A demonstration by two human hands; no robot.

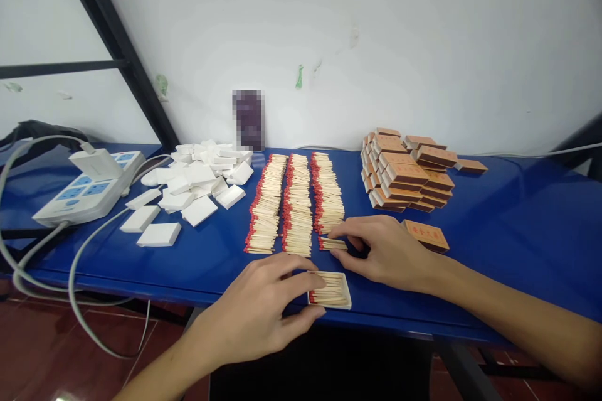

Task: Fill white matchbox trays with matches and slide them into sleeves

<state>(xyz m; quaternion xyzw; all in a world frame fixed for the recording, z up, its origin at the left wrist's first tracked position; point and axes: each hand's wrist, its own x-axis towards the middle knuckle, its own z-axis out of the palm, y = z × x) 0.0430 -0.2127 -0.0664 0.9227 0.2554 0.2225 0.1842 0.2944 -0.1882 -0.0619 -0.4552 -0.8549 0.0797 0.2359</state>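
Note:
My left hand point(273, 297) grips a white matchbox tray point(345, 291) at the table's front edge, fingers on its far side and thumb on the near side. Red-tipped matches point(328, 294) lie side by side in that tray. Just beyond it, my right hand point(376, 250) has its thumb and index finger around a small bunch of matches point(332, 243) on the table. Three long rows of matches stretch toward the wall: a left row point(267, 200), a middle row point(298, 200) and a right row point(328, 194).
White empty trays point(200, 178) are heaped at the left. Orange matchbox sleeves point(402, 169) are stacked at the right, with a single matchbox sleeve point(427, 236) near my right wrist. A power strip point(91, 191) with loose cables occupies the far left. A phone-like dark object point(250, 120) leans on the wall.

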